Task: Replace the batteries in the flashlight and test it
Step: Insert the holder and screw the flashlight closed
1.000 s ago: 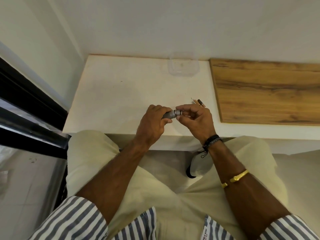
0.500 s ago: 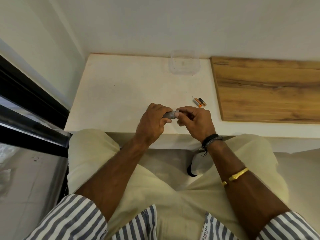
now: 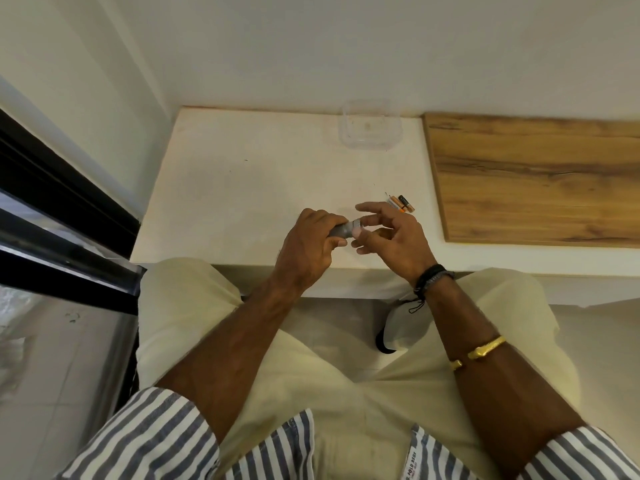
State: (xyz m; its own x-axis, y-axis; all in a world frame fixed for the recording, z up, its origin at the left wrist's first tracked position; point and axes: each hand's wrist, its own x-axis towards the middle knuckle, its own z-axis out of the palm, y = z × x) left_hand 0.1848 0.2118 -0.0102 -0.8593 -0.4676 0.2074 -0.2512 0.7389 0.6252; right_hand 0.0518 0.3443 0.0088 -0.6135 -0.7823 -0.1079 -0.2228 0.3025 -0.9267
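- Since half a second ago, the right hand point(image 3: 391, 237) has loosened: its fingers point(image 3: 372, 210), then curled at the torch's end, now fan apart, thumb near the exposed tip.
- Nearest, the left hand point(image 3: 308, 244) is wrapped tight round the small grey metal cylindrical flashlight point(image 3: 343, 230), whose long axis runs left to right toward the right fingertips.
- Just beyond those fingertips, several small orange-and-black batteries point(image 3: 401, 204) lie on the white tabletop point(image 3: 242, 188).
- Farthest back sits a clear plastic tub point(image 3: 370, 128).
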